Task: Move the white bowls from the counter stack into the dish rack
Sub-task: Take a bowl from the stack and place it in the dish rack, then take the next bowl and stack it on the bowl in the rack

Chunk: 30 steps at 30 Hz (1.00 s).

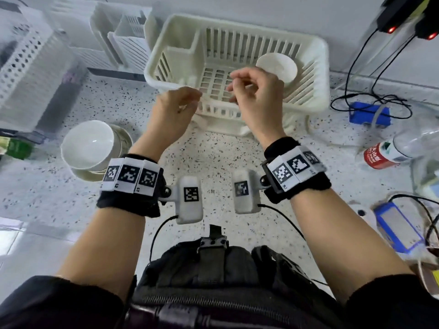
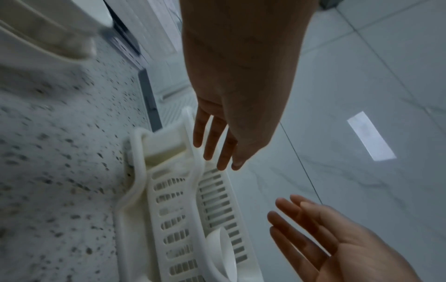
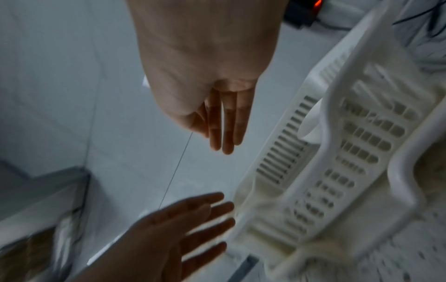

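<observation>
A: While both hover over the dish rack [image 1: 240, 43], left hand [image 1: 177, 104] and right hand [image 1: 257, 91] are empty, fingers relaxed.
B: Bowls?
A: One bowl [image 1: 278, 67] racked; stack [image 1: 91, 143] on desk [image 1: 213, 157], left.

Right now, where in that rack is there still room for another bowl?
The dish rack floor is bare from its corner cup compartment across to the single bowl leaning at the right end. The counter's right edge, with bottle and cables, is crowded.
</observation>
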Each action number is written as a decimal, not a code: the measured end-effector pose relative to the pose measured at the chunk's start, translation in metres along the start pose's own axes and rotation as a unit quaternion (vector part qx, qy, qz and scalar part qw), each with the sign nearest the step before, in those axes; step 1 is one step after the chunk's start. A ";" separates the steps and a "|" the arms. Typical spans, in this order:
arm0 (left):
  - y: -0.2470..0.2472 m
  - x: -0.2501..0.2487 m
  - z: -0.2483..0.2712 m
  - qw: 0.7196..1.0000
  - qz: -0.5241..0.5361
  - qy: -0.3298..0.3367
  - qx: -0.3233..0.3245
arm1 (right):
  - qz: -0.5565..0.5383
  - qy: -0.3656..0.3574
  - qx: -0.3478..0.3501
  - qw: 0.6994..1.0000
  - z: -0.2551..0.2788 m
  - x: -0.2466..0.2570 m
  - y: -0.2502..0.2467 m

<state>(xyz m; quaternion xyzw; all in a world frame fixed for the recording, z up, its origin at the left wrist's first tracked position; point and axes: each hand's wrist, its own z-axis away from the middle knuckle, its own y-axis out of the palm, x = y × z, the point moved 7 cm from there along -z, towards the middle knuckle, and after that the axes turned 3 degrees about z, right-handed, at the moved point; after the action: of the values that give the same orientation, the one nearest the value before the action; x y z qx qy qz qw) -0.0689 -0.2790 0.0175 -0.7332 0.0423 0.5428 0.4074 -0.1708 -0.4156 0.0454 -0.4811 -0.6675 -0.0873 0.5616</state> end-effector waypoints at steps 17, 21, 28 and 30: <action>-0.192 0.183 0.075 0.976 -0.081 -0.173 -0.109 | 0.156 0.070 0.244 0.955 0.082 0.067 0.235; -0.194 0.213 0.076 0.977 -0.078 -0.189 -0.060 | 0.193 0.110 0.257 0.940 0.086 0.061 0.267; -0.181 0.226 0.073 0.985 -0.011 -0.174 -0.016 | 0.251 0.149 0.268 0.918 0.089 0.041 0.286; -0.178 0.230 0.072 0.985 -0.001 -0.173 -0.017 | 0.244 0.155 0.258 0.922 0.090 0.042 0.287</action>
<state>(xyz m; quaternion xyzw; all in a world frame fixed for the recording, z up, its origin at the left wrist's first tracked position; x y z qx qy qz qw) 0.0597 -0.0264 -0.0809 -0.6350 -0.0389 0.6618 0.3966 -0.0140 -0.1841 -0.0734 -0.4481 -0.4332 0.1545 0.7666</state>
